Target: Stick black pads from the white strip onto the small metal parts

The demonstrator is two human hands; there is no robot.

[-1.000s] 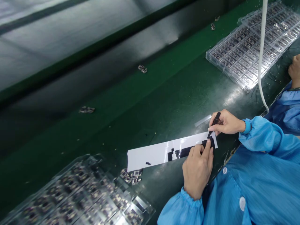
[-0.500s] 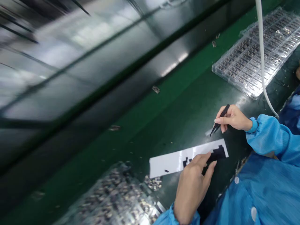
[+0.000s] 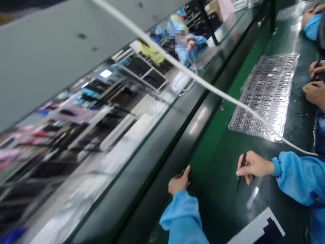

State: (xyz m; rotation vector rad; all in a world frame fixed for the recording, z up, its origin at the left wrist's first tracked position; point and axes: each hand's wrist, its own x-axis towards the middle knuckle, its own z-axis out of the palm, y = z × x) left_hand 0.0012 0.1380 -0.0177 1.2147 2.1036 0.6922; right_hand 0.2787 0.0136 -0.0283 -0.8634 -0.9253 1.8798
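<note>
My right hand (image 3: 254,165) sits over the dark green bench top, pinching black tweezers (image 3: 241,171) with their tips pointing down. Just below it lies a small transparent film strip (image 3: 252,197). My left hand (image 3: 179,181) rests farther left, near the dark rail at the bench's far edge, its thumb raised. A tiny dark speck shows at its fingertips, too small to identify. At the bottom edge, a white backing strip (image 3: 250,234) with black pieces (image 3: 271,234) is partly cut off by the frame and touches neither hand.
A transparent tray (image 3: 264,98) of small components lies ahead, under a white tube (image 3: 203,81). At right, a co-worker's hands (image 3: 316,91) hold tweezers, and a blue sleeve (image 3: 312,27) shows beyond. A glass panel (image 3: 101,135) reflects shelves.
The view has swung toward the bench's length, and the strip has dropped to the bottom edge. My left hand has left the strip and moved to the far rail. My right hand keeps the tweezers.
</note>
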